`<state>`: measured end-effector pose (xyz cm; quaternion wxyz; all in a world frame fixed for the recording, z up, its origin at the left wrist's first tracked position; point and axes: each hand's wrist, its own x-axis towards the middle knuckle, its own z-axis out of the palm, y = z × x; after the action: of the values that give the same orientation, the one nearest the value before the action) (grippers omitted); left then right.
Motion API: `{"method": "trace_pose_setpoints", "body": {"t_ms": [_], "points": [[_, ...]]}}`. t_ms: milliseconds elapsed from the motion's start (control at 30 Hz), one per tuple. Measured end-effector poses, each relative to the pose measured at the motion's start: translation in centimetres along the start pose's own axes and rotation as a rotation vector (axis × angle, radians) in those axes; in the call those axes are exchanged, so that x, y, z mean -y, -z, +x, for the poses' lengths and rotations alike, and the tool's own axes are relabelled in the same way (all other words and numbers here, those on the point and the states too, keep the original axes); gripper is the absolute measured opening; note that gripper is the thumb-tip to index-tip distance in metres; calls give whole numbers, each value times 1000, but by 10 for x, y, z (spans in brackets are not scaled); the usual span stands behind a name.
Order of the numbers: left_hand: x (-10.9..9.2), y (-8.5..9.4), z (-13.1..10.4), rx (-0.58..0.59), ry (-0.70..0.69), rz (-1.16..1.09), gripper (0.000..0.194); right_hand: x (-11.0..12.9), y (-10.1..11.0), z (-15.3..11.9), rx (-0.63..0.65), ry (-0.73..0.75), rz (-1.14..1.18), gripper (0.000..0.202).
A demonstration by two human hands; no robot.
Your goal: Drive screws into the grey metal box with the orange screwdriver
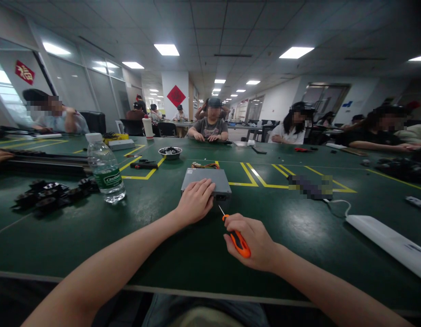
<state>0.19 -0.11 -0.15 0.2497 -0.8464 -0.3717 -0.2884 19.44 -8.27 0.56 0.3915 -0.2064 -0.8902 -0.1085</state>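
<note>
Head view, right hand (254, 237) curled, gripping screwdriver (242, 247)

I log a green table (183, 263) under the grip (253, 238), with yellow tape (244, 184) marking boxes beyond it. Left of the grip I see a clear water bottle (112, 178), upright, white cap, green label; farther left, a cluster of black parts (47, 195), with dark rails (50, 162) behind. Beyond and left of the grip: a metal bowl (170, 157) of small dark pieces, then a white tumbler (148, 129). Right of the grip: a dark device (309, 186), pixelated, its type unreadable to me; near it, a white cable (343, 203) runs to a long white unit (388, 243). Far beyond the grip, a person (210, 129) in a grey top sits facing my view.
</note>
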Motion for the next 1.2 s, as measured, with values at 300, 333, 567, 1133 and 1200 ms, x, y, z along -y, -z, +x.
{"method": "trace_pose_setpoints", "body": {"t_ms": [300,333,567,1133,1200], "points": [[1,-3,-1,-13,0,0,39,-4,2,4,-83,69,11,17],[1,-4,-1,-20,6,-2,38,-4,2,4,-96,59,14,18],[0,-3,1,-4,-1,28,37,-8,0,-1,-267,-86,-25,24],[1,-5,-1,-23,-3,12,37,-8,-2,2,-173,87,-172,9],[1,-5,0,-29,-2,8,37,-8,-1,3,-195,76,-199,8]]}}
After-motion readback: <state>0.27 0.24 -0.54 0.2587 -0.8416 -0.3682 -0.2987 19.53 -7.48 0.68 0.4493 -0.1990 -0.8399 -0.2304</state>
